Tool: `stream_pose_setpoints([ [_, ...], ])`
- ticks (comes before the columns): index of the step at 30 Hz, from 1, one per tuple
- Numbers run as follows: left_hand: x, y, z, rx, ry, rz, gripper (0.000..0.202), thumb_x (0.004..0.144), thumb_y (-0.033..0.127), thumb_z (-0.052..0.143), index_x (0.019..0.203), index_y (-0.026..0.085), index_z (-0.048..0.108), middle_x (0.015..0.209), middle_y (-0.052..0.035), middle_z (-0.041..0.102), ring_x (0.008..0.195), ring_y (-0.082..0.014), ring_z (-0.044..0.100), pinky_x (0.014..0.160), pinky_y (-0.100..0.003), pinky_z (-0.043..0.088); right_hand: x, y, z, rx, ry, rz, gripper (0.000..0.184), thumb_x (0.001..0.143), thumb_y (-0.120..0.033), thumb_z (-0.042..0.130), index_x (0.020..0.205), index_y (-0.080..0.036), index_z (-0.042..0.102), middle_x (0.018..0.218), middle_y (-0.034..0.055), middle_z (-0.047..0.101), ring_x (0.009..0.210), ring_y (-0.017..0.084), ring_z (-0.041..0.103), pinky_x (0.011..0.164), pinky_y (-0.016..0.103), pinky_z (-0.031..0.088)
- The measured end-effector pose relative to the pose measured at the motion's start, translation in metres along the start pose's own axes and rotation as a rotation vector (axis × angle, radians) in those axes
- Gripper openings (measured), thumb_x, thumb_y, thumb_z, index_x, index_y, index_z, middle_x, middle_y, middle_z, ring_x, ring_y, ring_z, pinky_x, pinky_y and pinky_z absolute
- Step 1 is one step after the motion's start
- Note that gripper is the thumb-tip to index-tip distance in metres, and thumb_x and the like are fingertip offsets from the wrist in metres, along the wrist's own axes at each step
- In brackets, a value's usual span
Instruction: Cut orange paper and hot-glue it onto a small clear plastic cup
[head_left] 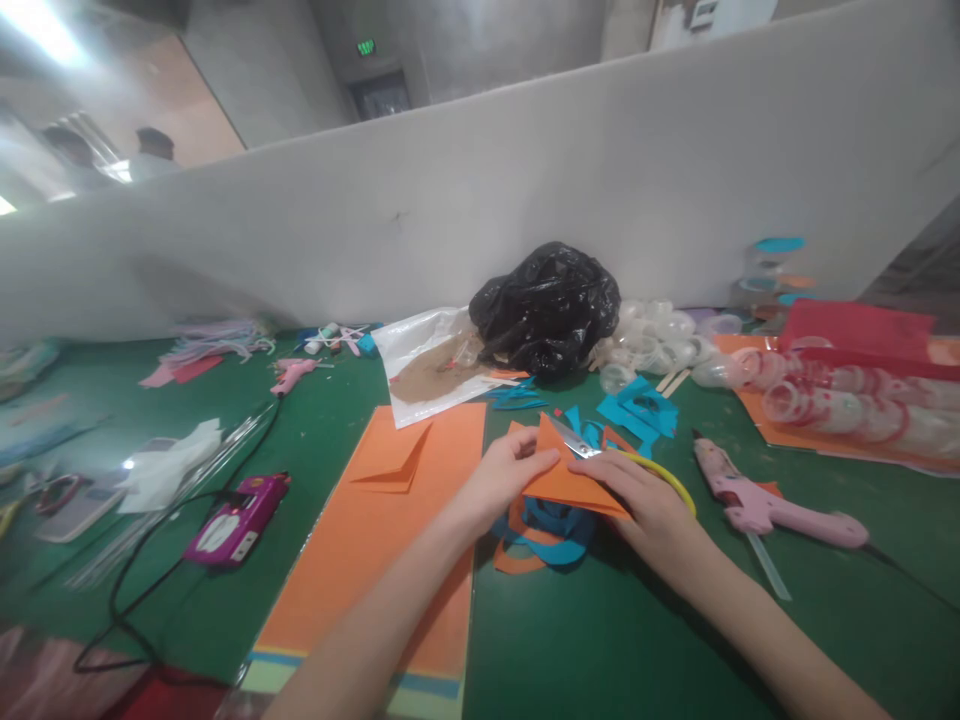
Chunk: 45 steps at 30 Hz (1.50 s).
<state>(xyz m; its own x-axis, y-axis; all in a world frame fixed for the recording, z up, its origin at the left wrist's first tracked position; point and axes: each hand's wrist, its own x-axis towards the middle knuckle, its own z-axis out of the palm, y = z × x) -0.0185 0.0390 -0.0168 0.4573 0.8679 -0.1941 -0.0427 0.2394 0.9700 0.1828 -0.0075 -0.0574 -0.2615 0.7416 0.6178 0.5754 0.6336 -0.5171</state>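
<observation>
Left hand pinches the edge of orange paper triangle; right hand lies flat, fingers together, on its other side above green surface. Scissors partly hidden, possibly under right hand.

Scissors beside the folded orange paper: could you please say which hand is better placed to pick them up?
Right, probably: the right hand lies by the yellow handle of the scissors, while the left hand grips the orange paper, farther away.
</observation>
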Motion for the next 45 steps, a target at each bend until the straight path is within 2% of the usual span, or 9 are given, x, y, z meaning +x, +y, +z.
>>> stream_pose_setpoints([
  [6, 0.000, 0.000, 0.004, 0.145, -0.002, 0.026, 0.023, 0.085, 0.037, 0.074, 0.091, 0.015, 0.073, 0.089, -0.0030, 0.074, 0.080, -0.0151, 0.066, 0.077, -0.027, 0.050, 0.005, -0.006, 0.003, 0.239, -0.040, 0.393, 0.026, 0.094, -0.035, 0.055, 0.081, -0.024, 0.075, 0.081, 0.0034, 0.077, 0.074, 0.020, 0.070, 0.069, 0.028, 0.056],
  [9, 0.001, -0.005, 0.007, 0.105, -0.048, 0.047, 0.029, 0.085, 0.039, 0.074, 0.100, 0.015, 0.076, 0.097, -0.0050, 0.076, 0.085, -0.0165, 0.068, 0.082, -0.029, 0.051, 0.008, -0.008, 0.004, 0.276, 0.004, 0.506, 0.029, 0.089, -0.043, 0.059, 0.073, -0.024, 0.072, 0.076, 0.0035, 0.073, 0.071, 0.021, 0.066, 0.068, 0.030, 0.054],
  [17, 0.000, -0.007, 0.010, 0.131, -0.025, 0.038, 0.029, 0.091, 0.032, 0.065, 0.114, 0.018, 0.075, 0.106, -0.0065, 0.077, 0.090, -0.0164, 0.068, 0.079, -0.026, 0.049, 0.010, -0.007, 0.008, 0.298, 0.012, 0.532, 0.026, 0.084, -0.047, 0.064, 0.073, -0.024, 0.068, 0.081, 0.0034, 0.065, 0.075, 0.020, 0.064, 0.065, 0.030, 0.051],
  [20, 0.000, -0.007, 0.011, 0.133, 0.008, -0.005, 0.031, 0.094, 0.029, 0.059, 0.121, 0.019, 0.071, 0.096, -0.0047, 0.076, 0.074, -0.0128, 0.064, 0.068, -0.024, 0.047, 0.009, -0.009, 0.010, 0.379, 0.036, 0.629, 0.027, 0.081, -0.052, 0.070, 0.082, -0.025, 0.065, 0.081, 0.0026, 0.067, 0.073, 0.020, 0.065, 0.064, 0.030, 0.054],
  [24, -0.003, -0.001, 0.015, 0.205, 0.041, -0.038, 0.030, 0.097, 0.028, 0.052, 0.120, 0.020, 0.070, 0.079, -0.0012, 0.069, 0.067, -0.0126, 0.059, 0.064, -0.024, 0.047, 0.009, -0.009, 0.012, 0.529, 0.103, 0.722, 0.050, 0.071, -0.064, 0.079, 0.095, -0.024, 0.062, 0.077, 0.0018, 0.067, 0.071, 0.020, 0.067, 0.063, 0.031, 0.056],
  [32, -0.006, -0.003, 0.016, 0.314, 0.081, -0.002, 0.036, 0.098, 0.049, 0.052, 0.104, 0.019, 0.070, 0.081, -0.0003, 0.065, 0.070, -0.0134, 0.057, 0.066, -0.025, 0.044, 0.011, -0.008, 0.007, 0.557, 0.052, 0.749, 0.056, 0.070, -0.072, 0.078, 0.093, -0.022, 0.068, 0.074, 0.0020, 0.068, 0.069, 0.018, 0.066, 0.065, 0.031, 0.058],
  [37, -0.006, -0.006, 0.015, 0.230, -0.003, 0.053, 0.033, 0.091, 0.044, 0.066, 0.113, 0.019, 0.069, 0.114, -0.0080, 0.074, 0.105, -0.0209, 0.068, 0.091, -0.030, 0.051, 0.010, -0.008, 0.006, 0.554, 0.050, 0.729, 0.048, 0.074, -0.065, 0.079, 0.092, -0.022, 0.067, 0.074, 0.0021, 0.068, 0.068, 0.018, 0.064, 0.063, 0.029, 0.056],
  [40, -0.007, -0.004, 0.016, 0.231, -0.009, 0.059, 0.028, 0.092, 0.039, 0.066, 0.109, 0.018, 0.069, 0.116, -0.0088, 0.074, 0.110, -0.0220, 0.068, 0.097, -0.032, 0.051, 0.010, -0.009, 0.007, 0.517, 0.055, 0.737, 0.044, 0.074, -0.061, 0.079, 0.092, -0.023, 0.067, 0.075, 0.0022, 0.069, 0.068, 0.018, 0.065, 0.063, 0.029, 0.057],
  [45, -0.011, 0.001, 0.019, 0.300, 0.007, -0.065, 0.031, 0.094, 0.044, 0.062, 0.113, 0.021, 0.069, 0.107, -0.0050, 0.073, 0.087, -0.0173, 0.067, 0.068, -0.026, 0.054, 0.012, -0.012, 0.005, 0.459, 0.070, 0.754, 0.033, 0.079, -0.056, 0.072, 0.086, -0.024, 0.065, 0.081, 0.0034, 0.071, 0.073, 0.020, 0.067, 0.067, 0.030, 0.057],
])
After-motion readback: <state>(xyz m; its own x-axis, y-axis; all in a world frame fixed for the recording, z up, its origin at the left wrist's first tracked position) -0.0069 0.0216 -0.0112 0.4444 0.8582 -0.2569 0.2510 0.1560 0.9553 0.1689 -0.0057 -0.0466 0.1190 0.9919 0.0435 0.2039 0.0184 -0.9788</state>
